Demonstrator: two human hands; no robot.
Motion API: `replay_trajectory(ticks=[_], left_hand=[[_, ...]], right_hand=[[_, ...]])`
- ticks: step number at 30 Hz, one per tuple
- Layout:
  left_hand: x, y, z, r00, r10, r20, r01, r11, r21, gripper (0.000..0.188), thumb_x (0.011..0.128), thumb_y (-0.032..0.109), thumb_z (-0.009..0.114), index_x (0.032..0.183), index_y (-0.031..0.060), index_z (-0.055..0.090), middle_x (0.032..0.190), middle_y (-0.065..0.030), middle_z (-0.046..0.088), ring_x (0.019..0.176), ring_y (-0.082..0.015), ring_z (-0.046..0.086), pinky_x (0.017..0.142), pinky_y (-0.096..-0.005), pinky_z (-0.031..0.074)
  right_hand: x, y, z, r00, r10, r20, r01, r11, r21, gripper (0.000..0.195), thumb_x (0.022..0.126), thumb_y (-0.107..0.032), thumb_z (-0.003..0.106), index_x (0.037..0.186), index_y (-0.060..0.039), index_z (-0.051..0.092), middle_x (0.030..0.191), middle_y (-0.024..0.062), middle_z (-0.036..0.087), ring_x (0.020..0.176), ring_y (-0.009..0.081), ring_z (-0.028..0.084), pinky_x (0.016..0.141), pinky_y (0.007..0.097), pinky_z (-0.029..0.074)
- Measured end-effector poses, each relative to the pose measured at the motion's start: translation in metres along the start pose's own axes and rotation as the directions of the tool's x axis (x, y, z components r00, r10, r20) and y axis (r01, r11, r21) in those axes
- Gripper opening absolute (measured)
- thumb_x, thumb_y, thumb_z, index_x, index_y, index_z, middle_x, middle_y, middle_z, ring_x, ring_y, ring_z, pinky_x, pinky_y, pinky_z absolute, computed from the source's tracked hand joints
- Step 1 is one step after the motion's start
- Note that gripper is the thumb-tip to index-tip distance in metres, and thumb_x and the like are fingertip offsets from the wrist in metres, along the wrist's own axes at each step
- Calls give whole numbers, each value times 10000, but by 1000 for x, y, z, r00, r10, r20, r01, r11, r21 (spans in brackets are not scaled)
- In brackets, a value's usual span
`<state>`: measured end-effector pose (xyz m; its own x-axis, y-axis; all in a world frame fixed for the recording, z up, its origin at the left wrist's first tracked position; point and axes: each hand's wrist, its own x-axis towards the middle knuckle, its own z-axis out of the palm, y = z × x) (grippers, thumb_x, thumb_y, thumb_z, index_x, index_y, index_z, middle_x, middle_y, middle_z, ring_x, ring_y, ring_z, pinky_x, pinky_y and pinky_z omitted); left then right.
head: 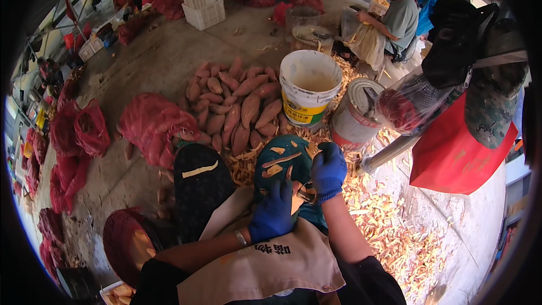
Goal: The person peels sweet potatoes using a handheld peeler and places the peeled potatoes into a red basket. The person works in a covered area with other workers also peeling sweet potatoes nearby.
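My left hand [272, 214], in a blue knit glove, grips a partly peeled sweet potato [295, 204] above my lap. Pale flesh shows on it, and the glove hides much of the rest. My right hand [329, 172], gloved the same way, is closed just beyond the sweet potato. A peeler [308, 194] with a metal head juts from that fist, close against the sweet potato; its handle is hidden. Peel strips lie on the dark green cloth [264, 152] over my right knee. One pale strip [200, 169] rests on my left knee.
Ahead lies a heap of unpeeled sweet potatoes [237, 110], beside a red mesh sack [156, 125] and a white bucket [310, 89]. A paint can [355, 114] and metal pole [391, 152] stand right. Peelings [394, 228] cover the floor. A basket [127, 237] sits left; another person [398, 17] sits beyond.
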<state>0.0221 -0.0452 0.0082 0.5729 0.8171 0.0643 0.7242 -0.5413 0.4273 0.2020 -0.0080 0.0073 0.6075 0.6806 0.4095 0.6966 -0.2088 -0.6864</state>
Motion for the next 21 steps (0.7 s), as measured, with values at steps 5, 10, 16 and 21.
replay_trajectory(ticks=[5,10,16,21], left_hand=[[1,2,-7,1000,19,1,-19,999,-36,808,777,267,776,1419,47,337,1273,-247,455,1085,-466,564,839,-518,520],[3,-23,-1,943,264,-203,-304,930,-206,894,766,241,784,1474,-11,300,1292,-240,455,1157,-423,551,878,-474,524],[0,-20,-2,966,232,-115,-254,932,-259,894,763,254,812,1481,35,326,1368,-274,422,1251,-461,481,1019,-492,450],[7,-39,2,941,311,-137,-339,872,-353,882,786,300,817,1473,29,335,1376,-282,432,1239,-463,497,1023,-485,445]], right_hand=[[11,13,4,995,-13,-98,4,996,-90,173,848,-141,604,1010,-98,642,985,191,649,865,401,658,750,479,529],[37,83,-1,926,336,-174,-249,888,387,133,863,-51,572,979,-44,637,757,97,629,682,232,620,621,357,503],[1,61,38,956,288,48,-274,828,489,137,884,-29,577,987,-36,666,751,28,624,622,101,572,561,260,467],[20,76,35,882,446,152,-426,618,661,142,887,-29,562,1000,-46,646,748,33,618,665,97,584,621,275,486]])
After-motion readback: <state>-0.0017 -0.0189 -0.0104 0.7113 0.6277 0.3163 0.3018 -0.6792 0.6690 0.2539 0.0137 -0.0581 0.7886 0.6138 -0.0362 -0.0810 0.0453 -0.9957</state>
